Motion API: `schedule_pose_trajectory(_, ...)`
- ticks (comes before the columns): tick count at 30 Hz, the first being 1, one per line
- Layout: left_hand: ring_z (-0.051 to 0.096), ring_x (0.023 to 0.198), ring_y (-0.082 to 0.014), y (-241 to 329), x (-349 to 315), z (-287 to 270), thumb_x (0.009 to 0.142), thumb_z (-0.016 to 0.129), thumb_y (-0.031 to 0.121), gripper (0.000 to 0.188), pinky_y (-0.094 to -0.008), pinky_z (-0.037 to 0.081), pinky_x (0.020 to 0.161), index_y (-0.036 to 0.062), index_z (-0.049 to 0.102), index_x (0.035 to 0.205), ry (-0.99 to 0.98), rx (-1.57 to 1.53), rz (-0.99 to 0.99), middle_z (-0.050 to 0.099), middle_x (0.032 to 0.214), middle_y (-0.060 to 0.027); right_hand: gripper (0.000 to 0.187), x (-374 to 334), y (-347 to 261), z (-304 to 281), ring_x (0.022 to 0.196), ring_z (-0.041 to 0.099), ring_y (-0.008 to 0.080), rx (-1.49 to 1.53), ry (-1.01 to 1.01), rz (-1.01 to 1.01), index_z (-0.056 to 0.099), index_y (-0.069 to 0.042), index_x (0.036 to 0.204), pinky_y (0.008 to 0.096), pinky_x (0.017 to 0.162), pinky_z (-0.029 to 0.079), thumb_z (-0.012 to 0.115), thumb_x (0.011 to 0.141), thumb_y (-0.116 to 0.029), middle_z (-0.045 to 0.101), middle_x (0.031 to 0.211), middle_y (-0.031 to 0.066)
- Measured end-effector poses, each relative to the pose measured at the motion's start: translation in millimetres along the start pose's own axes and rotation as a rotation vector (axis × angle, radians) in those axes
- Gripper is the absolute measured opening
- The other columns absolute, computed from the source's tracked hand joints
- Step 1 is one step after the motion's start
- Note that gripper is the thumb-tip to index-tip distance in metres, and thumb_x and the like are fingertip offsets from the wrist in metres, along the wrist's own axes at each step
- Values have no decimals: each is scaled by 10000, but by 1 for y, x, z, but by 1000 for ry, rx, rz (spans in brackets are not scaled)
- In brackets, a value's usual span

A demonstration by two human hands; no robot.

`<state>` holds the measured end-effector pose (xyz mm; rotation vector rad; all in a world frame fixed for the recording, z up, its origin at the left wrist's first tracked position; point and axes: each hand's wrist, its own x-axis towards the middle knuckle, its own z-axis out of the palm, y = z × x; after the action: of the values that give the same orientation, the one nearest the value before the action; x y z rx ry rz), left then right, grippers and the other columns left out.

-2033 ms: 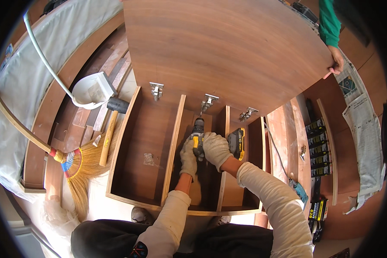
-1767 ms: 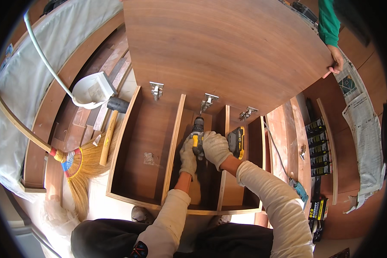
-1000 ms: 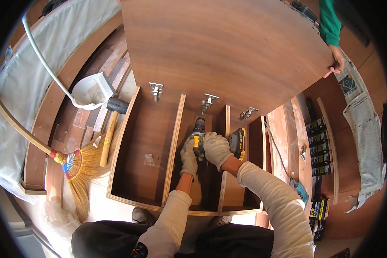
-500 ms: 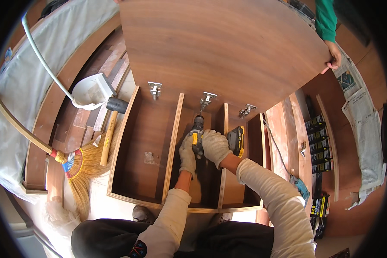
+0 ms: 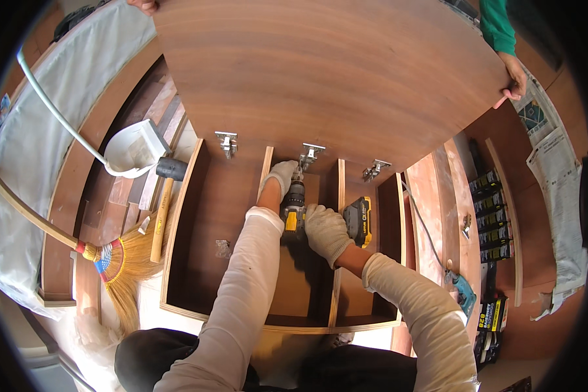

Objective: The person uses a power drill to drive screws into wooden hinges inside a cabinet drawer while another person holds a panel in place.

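My right hand (image 5: 327, 234), in a white knit glove, is closed around the grip of a black and yellow cordless drill (image 5: 294, 212). The drill points away from me, its bit end close to the middle metal hinge (image 5: 311, 155). My left hand (image 5: 281, 180), also gloved, is beside the drill's front end, its fingers curled by the bit and hinge; whatever they pinch is too small to make out. The hinges join a large brown wooden panel (image 5: 320, 72) to an open wooden cabinet (image 5: 225, 215) with three compartments. The drill's battery (image 5: 359, 221) overhangs the right compartment.
Another person's hand (image 5: 515, 77), with a green sleeve, holds the panel's right edge; a hand (image 5: 144, 6) holds its top left. To the left are a straw broom (image 5: 124, 261), a mallet (image 5: 163, 215) and a white dustpan (image 5: 136, 149). A teal power tool (image 5: 462, 294) lies right.
My left hand has left the drill body and moved forward to the hinge. My right hand still holds the drill. The panel's upper left edge appears farther left in view.
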<state>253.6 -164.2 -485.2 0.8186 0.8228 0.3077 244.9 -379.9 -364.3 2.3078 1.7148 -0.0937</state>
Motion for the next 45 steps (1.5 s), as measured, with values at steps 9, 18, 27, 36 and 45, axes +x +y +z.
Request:
schedule_pose_trajectory(9, 643, 698, -232, 26, -8, -15, 980, 614, 152, 152, -396, 543, 663, 22, 687, 1005, -32, -113, 5, 700, 862, -100, 292, 7, -7, -3, 872, 723, 303, 37, 71, -53, 577, 72, 1079, 401, 697, 608, 660, 839, -72, 652, 953, 197)
schedule_pose_trajectory(18, 646, 718, -236, 29, -15, -11, 951, 669, 108, 128, -422, 555, 651, 8, 692, 1028, -33, -152, -29, 683, 856, -99, 292, 8, -7, -3, 868, 723, 295, 15, 71, -56, 580, 75, 1076, 400, 687, 607, 662, 847, -87, 651, 943, 192)
schedule_pose_trajectory(27, 651, 700, -233, 31, -20, -8, 942, 684, 93, 115, -402, 584, 636, -8, 685, 996, 27, -98, -2, 667, 824, -102, 307, 10, -9, 0, 894, 722, 290, -4, 48, -34, 583, 60, 1093, 397, 700, 606, 681, 847, -94, 661, 969, 184)
schedule_pose_trajectory(36, 660, 691, -244, 31, -10, -13, 933, 640, 79, 61, -437, 586, 641, 27, 669, 948, -18, -130, 7, 670, 815, -107, 319, 9, -9, 0, 907, 724, 287, 18, 58, -22, 580, 54, 1106, 401, 730, 608, 689, 847, -97, 664, 984, 183)
schedule_pose_trajectory(45, 651, 705, -255, 35, -11, -10, 948, 602, 122, 94, -431, 592, 675, 37, 642, 938, -61, -97, -3, 662, 818, -104, 330, 7, -8, -7, 937, 728, 297, 21, 36, -23, 577, 58, 1114, 407, 739, 612, 701, 844, -87, 668, 1009, 186)
